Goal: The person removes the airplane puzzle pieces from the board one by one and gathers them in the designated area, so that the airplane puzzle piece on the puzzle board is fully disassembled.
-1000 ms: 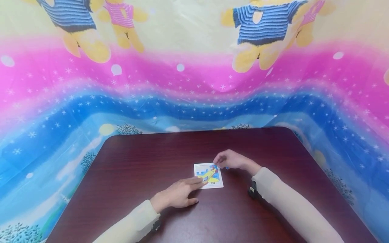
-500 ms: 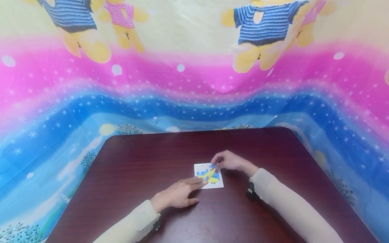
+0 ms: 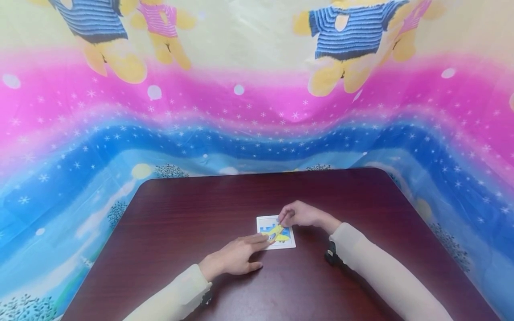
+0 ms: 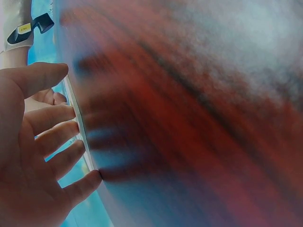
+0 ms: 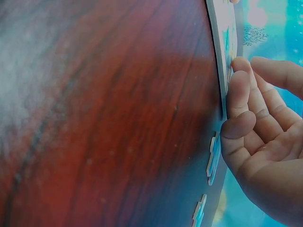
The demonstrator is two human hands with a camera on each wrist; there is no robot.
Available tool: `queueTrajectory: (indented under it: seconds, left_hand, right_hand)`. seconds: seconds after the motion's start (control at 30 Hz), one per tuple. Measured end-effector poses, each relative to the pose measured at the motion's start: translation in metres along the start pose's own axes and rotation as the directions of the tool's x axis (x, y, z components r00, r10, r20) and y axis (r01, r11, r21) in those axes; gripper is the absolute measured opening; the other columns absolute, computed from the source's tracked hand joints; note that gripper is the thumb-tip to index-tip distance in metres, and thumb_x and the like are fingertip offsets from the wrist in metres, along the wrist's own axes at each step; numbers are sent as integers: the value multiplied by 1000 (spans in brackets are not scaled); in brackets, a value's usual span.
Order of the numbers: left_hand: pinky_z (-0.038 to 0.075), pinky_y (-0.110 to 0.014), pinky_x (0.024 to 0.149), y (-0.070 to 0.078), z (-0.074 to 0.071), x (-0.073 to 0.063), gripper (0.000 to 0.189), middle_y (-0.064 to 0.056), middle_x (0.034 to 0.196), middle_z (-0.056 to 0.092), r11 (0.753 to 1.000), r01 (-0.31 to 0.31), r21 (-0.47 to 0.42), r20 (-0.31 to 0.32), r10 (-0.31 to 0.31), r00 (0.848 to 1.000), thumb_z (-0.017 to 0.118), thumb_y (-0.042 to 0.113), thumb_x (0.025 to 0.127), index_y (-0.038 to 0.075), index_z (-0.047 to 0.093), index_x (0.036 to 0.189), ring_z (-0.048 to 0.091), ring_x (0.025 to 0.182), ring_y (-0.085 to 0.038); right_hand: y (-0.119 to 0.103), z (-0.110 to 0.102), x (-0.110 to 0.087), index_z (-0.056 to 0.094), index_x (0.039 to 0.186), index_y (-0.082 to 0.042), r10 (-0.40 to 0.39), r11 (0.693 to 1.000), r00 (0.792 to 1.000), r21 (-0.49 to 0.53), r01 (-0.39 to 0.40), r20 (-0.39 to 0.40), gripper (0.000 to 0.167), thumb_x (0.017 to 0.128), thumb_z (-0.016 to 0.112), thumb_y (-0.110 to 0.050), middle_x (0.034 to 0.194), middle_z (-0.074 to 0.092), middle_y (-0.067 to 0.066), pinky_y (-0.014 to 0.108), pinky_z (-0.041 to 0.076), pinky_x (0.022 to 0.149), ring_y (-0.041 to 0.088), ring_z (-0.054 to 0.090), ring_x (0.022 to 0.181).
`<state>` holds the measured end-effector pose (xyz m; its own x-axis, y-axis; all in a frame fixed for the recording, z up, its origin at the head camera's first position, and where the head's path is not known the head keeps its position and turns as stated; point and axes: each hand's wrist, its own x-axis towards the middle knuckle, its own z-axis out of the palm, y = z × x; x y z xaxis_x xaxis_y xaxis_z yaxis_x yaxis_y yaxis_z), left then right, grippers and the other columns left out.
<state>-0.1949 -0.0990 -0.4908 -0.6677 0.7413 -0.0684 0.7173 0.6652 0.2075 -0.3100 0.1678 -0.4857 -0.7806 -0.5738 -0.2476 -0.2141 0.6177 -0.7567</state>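
The right hand (image 3: 300, 213) bunches its fingertips over the far right corner of the puzzle board (image 3: 286, 247), whether pinching a piece I cannot tell; the left hand (image 3: 237, 255) rests extended fingers on its left side. Flat on the table (image 3: 192, 209), the board looks light and stiff, likely steadiest by its rim; the 2 loose pieces (image 5: 213, 159) beside it seem thin, best edge-pinched.

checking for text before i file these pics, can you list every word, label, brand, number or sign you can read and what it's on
Yellow label on the black wrist device: marks too small and blurred to read.
Puzzle board, table and printed backdrop: no readable text.
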Motion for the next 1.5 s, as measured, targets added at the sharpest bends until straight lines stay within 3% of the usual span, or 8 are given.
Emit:
queueTrajectory:
  seconds: [0.3,0.57,1.07,1.5]
  left_hand:
    - [39,-40,118,0,1,1,64,-3,160,39,1000,5,0,7,-5,1000,63,40,96,22,41,154,39,148,-20]
    - [39,-39,118,-2,1,3,66,-2,161,38,1000,2,2,11,-2,1000,62,40,97,23,37,155,38,148,-19]
    - [40,-38,118,-1,1,2,65,-3,160,40,1000,-12,6,-4,12,1000,63,39,96,21,39,154,39,148,-19]
    - [38,-39,118,-1,1,2,67,-4,161,38,1000,-3,5,1,3,1000,63,40,96,23,37,156,38,148,-20]
  right_hand:
    - [3,1,4,75,100,-18,-18,999,997,-36,15,-77,18,86,72,-6,96,73,-4,31,54,81,14,65,91]
    - [0,4,5,76,99,-22,9,999,992,-42,-15,-125,21,85,74,-7,103,72,-5,36,54,88,16,63,98]
    - [-2,12,7,74,97,-21,-1,992,989,-125,-17,-147,24,79,79,-5,94,70,-6,29,51,74,13,61,84]
    - [0,10,9,74,91,-22,2,994,988,-110,-19,-152,24,76,82,-5,89,69,-5,28,51,70,14,60,78]
